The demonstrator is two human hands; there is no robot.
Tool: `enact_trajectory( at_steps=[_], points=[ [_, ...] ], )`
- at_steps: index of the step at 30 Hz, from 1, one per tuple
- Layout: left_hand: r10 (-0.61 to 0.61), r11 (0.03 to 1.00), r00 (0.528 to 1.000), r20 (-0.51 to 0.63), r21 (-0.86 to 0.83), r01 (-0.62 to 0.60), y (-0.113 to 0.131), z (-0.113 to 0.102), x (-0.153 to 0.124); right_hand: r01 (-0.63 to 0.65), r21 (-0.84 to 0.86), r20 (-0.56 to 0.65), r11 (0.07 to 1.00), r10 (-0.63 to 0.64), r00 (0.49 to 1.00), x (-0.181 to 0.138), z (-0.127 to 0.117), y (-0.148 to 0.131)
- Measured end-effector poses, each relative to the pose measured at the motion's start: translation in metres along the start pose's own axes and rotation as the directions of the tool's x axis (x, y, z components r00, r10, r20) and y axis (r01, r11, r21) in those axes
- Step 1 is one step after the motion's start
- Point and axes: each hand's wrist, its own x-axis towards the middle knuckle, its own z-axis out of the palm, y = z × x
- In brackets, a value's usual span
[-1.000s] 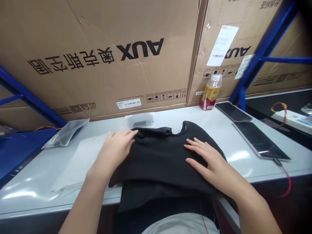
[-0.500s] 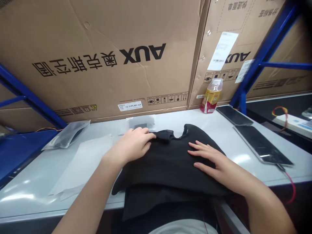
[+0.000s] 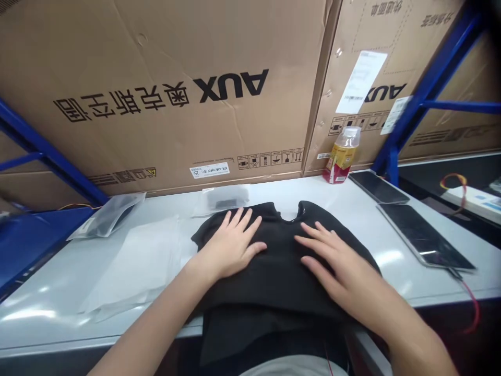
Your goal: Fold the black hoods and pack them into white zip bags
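A black garment [image 3: 279, 271] lies folded on the white table [image 3: 58, 297], its lower part hanging over the near edge. My left hand [image 3: 234, 245] rests flat on the garment's upper left part, fingers spread. My right hand [image 3: 336, 261] lies flat on the right side of the garment, fingers stretched toward the neckline. Neither hand grips anything.
Clear plastic bags [image 3: 133, 266] lie left of the garment; another bagged item [image 3: 105, 219] sits further left, and one [image 3: 224, 198] behind the garment. A bottle [image 3: 340, 154] stands by large cardboard boxes [image 3: 176, 89]. Two dark tablets [image 3: 422, 235] lie at right. Blue rack beams frame both sides.
My left hand has let go of the garment's top left edge and now lies spread flat on it. My right hand slid slightly toward the middle.
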Motion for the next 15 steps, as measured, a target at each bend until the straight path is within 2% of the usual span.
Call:
enact_trajectory(
  at_steps=[3,6,9,12,15],
  points=[
    [-0.019,0.999,0.999,-0.043,-0.031,0.017,0.009,0.006,-0.025,0.030,-0.067,0.017,0.997,-0.028,0.999,0.003,0.011,-0.015],
    [-0.158,0.987,0.981,-0.114,-0.055,0.153,0.007,0.018,-0.054,-0.056,-0.153,0.004,0.987,0.057,0.998,0.003,0.016,-0.012],
    [-0.264,0.964,0.954,-0.139,-0.074,0.256,-0.006,0.030,-0.072,-0.136,-0.192,-0.011,0.972,0.136,0.991,0.001,0.014,-0.002],
    [-0.286,0.958,0.948,-0.139,-0.057,0.281,-0.020,0.027,-0.070,-0.143,-0.202,-0.004,0.969,0.145,0.989,-0.001,0.012,0.001],
    [-0.284,0.958,0.947,-0.149,-0.021,0.284,-0.032,0.009,-0.054,-0.152,-0.212,0.006,0.965,0.157,0.988,-0.001,0.011,-0.001]
  ],
)
